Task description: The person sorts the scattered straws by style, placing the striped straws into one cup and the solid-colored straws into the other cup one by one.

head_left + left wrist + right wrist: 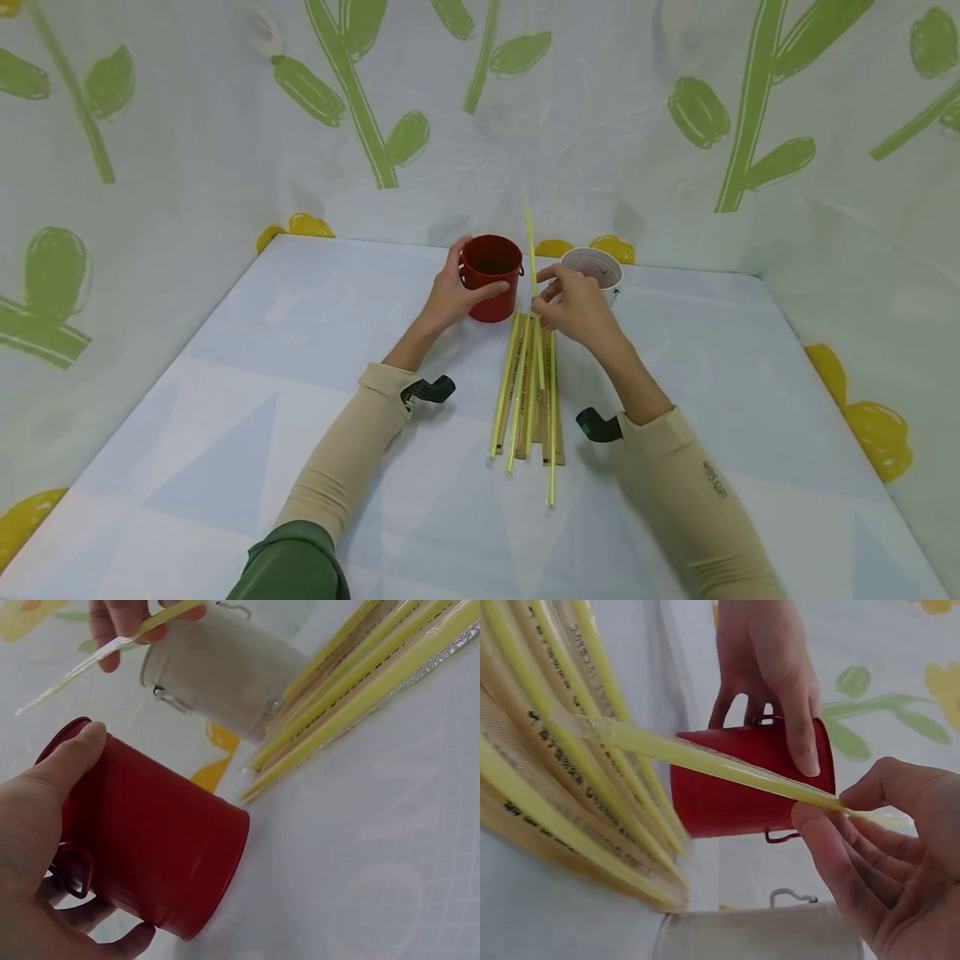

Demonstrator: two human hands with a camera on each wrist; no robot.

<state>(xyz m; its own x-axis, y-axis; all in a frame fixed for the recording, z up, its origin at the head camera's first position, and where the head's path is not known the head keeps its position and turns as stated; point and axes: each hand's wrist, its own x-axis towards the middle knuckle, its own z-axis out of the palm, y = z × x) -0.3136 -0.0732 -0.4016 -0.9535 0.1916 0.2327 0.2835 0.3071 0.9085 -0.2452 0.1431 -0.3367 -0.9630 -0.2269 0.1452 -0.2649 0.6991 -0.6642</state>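
A small red metal bucket (492, 279) stands upright at the back of the table. My left hand (452, 296) grips it from the left, thumb across the near side and fingers round the far side. Between thumb and fingertips my right hand (573, 307) pinches a yellow straw (727, 771), seemingly in a clear wrapper. That straw slants upward just right of the red bucket. Beneath it lie several more yellow straws (517, 417) and brown printed strips (562, 769), perhaps wrapped straws, spread in a loose bundle. Behind my right hand is a white bucket (592, 260), partly hidden.
The pale table (315, 333) carries a faint triangle pattern. White walls (540, 158) with green plant prints rise close behind and at both sides. Wire handles (171, 699) stick out from the buckets' sides. A dark wrist-camera mount (598, 425) juts from each sleeve.
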